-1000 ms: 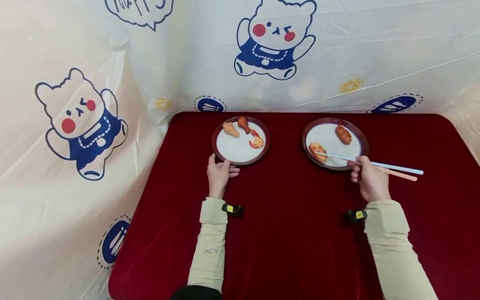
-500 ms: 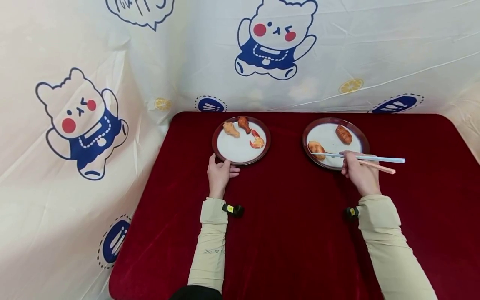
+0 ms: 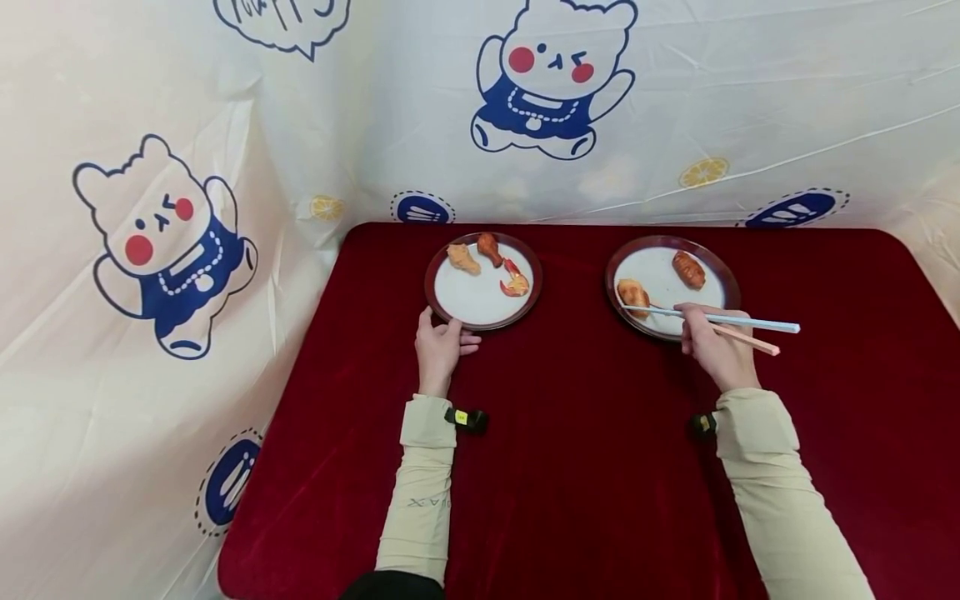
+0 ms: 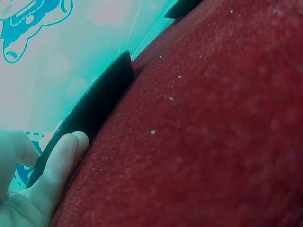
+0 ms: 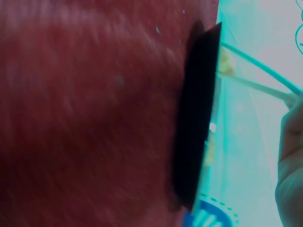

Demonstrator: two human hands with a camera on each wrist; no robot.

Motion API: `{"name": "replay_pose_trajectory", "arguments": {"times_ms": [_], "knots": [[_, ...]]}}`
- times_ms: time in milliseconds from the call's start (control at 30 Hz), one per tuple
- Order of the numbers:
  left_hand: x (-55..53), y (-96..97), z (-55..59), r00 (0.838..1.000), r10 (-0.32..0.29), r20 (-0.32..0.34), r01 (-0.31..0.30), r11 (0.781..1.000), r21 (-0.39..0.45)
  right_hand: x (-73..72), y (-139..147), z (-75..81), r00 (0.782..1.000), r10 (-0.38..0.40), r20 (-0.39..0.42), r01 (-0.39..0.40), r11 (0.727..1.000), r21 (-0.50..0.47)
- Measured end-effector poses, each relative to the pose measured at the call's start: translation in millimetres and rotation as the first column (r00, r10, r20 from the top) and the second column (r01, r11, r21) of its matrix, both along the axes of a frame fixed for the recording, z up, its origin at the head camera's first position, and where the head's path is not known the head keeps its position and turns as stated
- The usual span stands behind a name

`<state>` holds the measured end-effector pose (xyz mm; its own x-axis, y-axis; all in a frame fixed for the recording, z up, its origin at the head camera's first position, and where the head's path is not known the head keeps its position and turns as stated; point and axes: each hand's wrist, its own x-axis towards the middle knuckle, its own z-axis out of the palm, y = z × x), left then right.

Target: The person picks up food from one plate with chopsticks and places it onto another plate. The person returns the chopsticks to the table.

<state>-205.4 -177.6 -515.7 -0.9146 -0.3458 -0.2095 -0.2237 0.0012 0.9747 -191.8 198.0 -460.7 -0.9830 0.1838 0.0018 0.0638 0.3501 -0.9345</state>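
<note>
In the head view my left hand (image 3: 437,354) holds the near-left rim of a white plate with a brown rim (image 3: 480,310). The left wrist view shows fingers (image 4: 61,161) on both sides of that rim. A pale fried piece (image 3: 462,258), a drumstick (image 3: 490,248) and a red-and-yellow claw-shaped piece (image 3: 514,282) lie on it. My right hand (image 3: 720,350) grips a pair of chopsticks (image 3: 757,323), one light blue, one pinkish. Their tips are at a golden-brown piece (image 3: 633,293) at the left of a second, similar plate (image 3: 678,267).
A browned, ridged piece (image 3: 688,270) lies at the back right of the second plate. Both plates stand near the back edge of a table covered in dark red cloth (image 3: 570,467). A printed white curtain (image 3: 420,100) hangs behind and to the left.
My right hand has moved left and slightly forward, and the chopsticks have come to straddle the golden-brown piece. Over the last half second they shift only slightly. My left hand stays at the plate.
</note>
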Motion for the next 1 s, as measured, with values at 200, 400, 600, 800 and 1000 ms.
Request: {"name": "replay_pose_trajectory", "arguments": {"times_ms": [200,400,600,800,1000], "knots": [[0.2,-0.5,-2.0,1.000,-0.003,0.002,0.003,1.000,0.005,-1.9,-4,-10.2,0.985,-0.157,0.068,0.171,0.922,-0.347],[-0.1,-0.3,-1.4,1.000,0.001,-0.001,-0.001,1.000,-0.001,-5.5,-6,-16.8,0.968,-0.230,0.102,0.244,0.756,-0.607],[0.1,-0.3,0.4,1.000,0.000,0.005,0.000,1.000,0.006,-6.7,-6,-17.8,0.948,-0.218,0.233,0.315,0.524,-0.791],[0.4,-0.8,0.4,1.000,-0.011,0.012,0.011,1.000,0.009,-3.1,-4,-20.4,0.946,-0.191,0.262,0.317,0.372,-0.873],[0.1,-0.9,0.9,1.000,-0.009,0.012,0.009,1.000,0.005,-1.3,-4,-23.9,0.949,-0.188,0.253,0.305,0.348,-0.886]]}}
